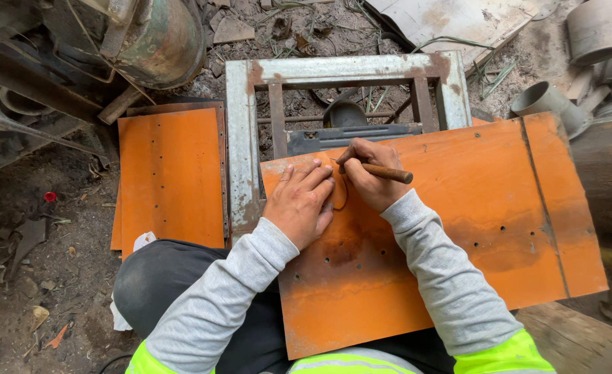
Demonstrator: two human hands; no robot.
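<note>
Your left hand [299, 204] lies flat on a big orange metal sheet [458, 228]. The fingers are spread out and hold nothing; they just press down on a small orange piece [338, 194] that lies on the sheet. Only a bit of that piece peeks out between your two hands.

Your right hand [370, 181] is closed tight around a brown wooden stick tool [388, 172]. You hold it like a pencil. Its tip points down at the edge of the small piece, just beside your left fingers. The other end of the tool sticks out to the right.

The big sheet rests across your lap and on a rusty grey metal frame [244, 138] in front of you. It has little round holes in it and some dark, dirty marks.

Another orange sheet [171, 176] lies on the dirt ground to the left of the frame. Grey pipe pieces [552, 100] lie at the top right. A small red cap [50, 197] sits in the dirt far to the left.
</note>
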